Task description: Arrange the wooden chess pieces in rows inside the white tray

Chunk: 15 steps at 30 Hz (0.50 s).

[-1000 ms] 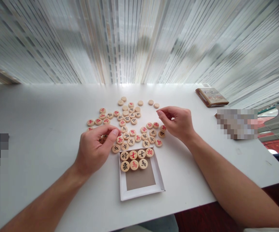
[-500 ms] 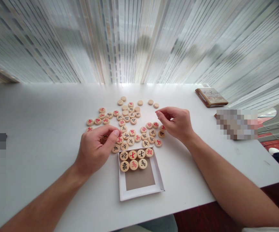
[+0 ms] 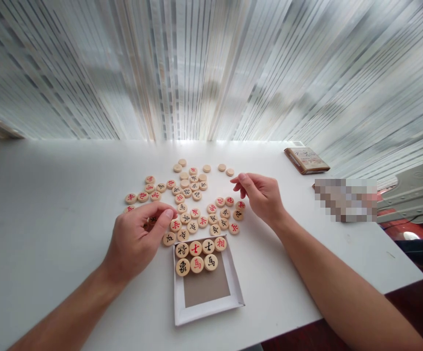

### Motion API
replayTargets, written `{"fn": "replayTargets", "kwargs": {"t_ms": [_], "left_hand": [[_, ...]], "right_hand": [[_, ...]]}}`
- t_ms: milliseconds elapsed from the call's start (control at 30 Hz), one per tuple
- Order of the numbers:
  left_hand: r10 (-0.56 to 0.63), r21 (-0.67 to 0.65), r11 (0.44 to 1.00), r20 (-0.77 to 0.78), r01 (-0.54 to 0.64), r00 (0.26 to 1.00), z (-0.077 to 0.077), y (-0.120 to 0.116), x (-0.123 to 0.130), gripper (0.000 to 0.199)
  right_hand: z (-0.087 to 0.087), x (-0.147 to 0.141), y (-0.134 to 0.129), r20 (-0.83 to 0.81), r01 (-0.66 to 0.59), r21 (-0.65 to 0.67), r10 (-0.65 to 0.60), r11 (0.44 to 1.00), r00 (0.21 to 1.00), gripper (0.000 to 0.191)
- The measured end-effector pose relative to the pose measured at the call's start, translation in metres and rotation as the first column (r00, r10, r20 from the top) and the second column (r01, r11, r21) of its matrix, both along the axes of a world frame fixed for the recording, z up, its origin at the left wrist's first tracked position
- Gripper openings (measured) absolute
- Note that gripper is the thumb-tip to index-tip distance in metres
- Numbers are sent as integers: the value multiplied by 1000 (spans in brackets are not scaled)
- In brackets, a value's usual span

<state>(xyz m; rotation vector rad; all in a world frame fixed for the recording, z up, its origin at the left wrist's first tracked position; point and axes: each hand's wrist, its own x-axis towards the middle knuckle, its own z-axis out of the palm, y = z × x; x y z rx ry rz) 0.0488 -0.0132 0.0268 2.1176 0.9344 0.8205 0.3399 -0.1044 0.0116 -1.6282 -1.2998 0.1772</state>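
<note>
Over the left side of the scattered Chinese chess pieces hovers my left hand (image 3: 134, 239), its fingers loosely curled, thumb tip near the index tip; nothing shows between them. A red-lettered piece (image 3: 175, 224) lies just below its fingertips. My right hand (image 3: 260, 195) is at the right of the pieces, fingers loosely bent and apart, holding nothing. Between the forearms stands a shallow white box (image 3: 210, 315). Along its far side sit two rows of pieces, among them a red-lettered piece (image 3: 196, 264) and a black-lettered piece (image 3: 211, 262).
Blank-faced wooden discs (image 3: 207, 168) lie at the far end of the scatter. A brown box (image 3: 308, 161) rests at the back right of the white table (image 3: 68, 195), with a blurred-out item (image 3: 343, 200) in front. Striped curtains (image 3: 182, 68) hang behind.
The whole view has shifted, so everything appears slightly lower and further left. My right hand's fingers have spread a little. The pieces in the box are the same.
</note>
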Motion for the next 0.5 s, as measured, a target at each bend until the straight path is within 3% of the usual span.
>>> {"fn": "replayTargets", "kwargs": {"t_ms": [267,500], "left_hand": [[1,-12,1000,-11,-1,1000,-3,-1,2,29],[0,-6,1000,-17,0,1000,-1,-2,2,29]], "right_hand": [[2,-2,0,168,-19,-38,25,999,985,22],[4,-3,0,222,-20,-41,29,999,975,25]]}}
